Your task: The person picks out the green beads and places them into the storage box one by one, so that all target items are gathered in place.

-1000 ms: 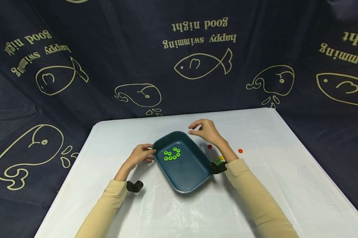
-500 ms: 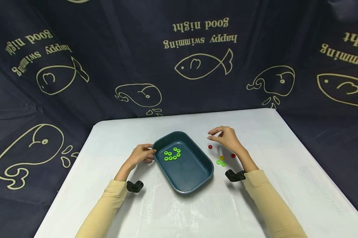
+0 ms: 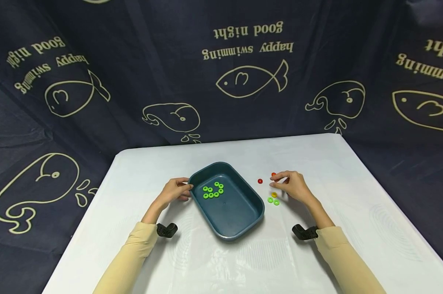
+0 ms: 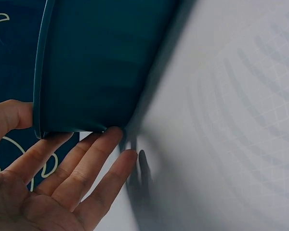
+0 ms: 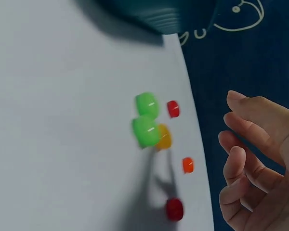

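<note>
My left hand (image 3: 175, 190) grips the left end of a dark teal plastic tub (image 3: 225, 218). Its thumb lies over the rim, and the fingers are against the outer wall in the left wrist view. Several small bright green rings (image 3: 211, 195) lie inside the tub. My right hand (image 3: 293, 185) hovers right of the tub, fingers loosely bent around nothing. Near its fingertips are a red bead (image 3: 260, 181), an orange bead (image 3: 274, 174), a yellow ring (image 3: 274, 195) and two green rings (image 3: 276, 202). A dark red bead (image 5: 174, 210), hidden in the head view, shows in the right wrist view.
A white cloth covers the table (image 3: 221, 269). Behind it hangs a dark blue curtain (image 3: 251, 118) printed with fish and whales. Black wrist cameras (image 3: 167, 230) sit on both forearms.
My right hand has moved from above the tub's far right rim, rightward and nearer, down to the loose beads. The left hand and the tub have stayed in place.
</note>
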Demonstrator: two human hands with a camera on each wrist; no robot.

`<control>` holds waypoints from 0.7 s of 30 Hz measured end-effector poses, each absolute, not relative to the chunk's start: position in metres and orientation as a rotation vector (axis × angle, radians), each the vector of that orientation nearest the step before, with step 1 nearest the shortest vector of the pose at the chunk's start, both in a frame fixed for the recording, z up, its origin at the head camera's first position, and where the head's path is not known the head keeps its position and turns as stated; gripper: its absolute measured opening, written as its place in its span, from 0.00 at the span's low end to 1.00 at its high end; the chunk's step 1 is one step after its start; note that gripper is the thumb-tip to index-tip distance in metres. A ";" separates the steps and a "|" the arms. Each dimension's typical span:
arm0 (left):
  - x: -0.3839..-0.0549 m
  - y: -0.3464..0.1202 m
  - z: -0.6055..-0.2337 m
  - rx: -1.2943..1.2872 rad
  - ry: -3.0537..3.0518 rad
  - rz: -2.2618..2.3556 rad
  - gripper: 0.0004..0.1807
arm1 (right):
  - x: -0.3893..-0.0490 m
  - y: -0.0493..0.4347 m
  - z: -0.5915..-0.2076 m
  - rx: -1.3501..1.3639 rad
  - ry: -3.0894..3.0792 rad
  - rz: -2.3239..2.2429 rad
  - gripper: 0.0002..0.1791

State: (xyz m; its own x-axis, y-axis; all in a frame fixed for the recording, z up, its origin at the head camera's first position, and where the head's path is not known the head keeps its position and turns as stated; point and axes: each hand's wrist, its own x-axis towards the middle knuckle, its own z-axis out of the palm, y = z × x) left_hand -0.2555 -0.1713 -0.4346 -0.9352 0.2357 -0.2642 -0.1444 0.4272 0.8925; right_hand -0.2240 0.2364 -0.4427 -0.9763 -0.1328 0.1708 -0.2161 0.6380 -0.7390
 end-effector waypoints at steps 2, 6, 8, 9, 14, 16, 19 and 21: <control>-0.256 -0.171 -0.435 0.076 2.337 1.514 0.29 | -0.219 0.240 -0.448 0.309 -2.759 1.253 0.14; -0.256 -0.171 -0.435 0.077 2.337 1.518 0.28 | -0.210 0.245 -0.459 0.320 -2.778 1.246 0.12; -0.255 -0.171 -0.435 0.070 2.340 1.516 0.28 | -0.206 0.247 -0.464 0.328 -2.782 1.262 0.11; -0.255 -0.171 -0.434 0.073 2.343 1.513 0.28 | -0.205 0.247 -0.467 0.340 -2.781 1.266 0.10; -0.255 -0.172 -0.434 0.081 2.348 1.510 0.28 | -0.200 0.249 -0.475 0.378 -2.779 1.301 0.09; -0.255 -0.172 -0.434 0.086 2.343 1.512 0.28 | -0.198 0.248 -0.476 0.381 -2.780 1.302 0.09; -0.256 -0.171 -0.435 0.080 2.340 1.512 0.29 | -0.196 0.249 -0.477 0.401 -2.778 1.290 0.09; -0.256 -0.171 -0.435 0.078 2.343 1.511 0.29 | -0.195 0.249 -0.478 0.417 -2.774 1.283 0.10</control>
State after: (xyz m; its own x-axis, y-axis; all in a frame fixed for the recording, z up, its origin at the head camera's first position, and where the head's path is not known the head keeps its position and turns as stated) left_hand -0.2559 -0.1711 -0.4348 -0.9368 0.2329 -0.2609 -0.1416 0.4294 0.8919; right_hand -0.1947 0.2491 -0.4776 -0.9618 -0.2191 0.1639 -0.2668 0.6178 -0.7397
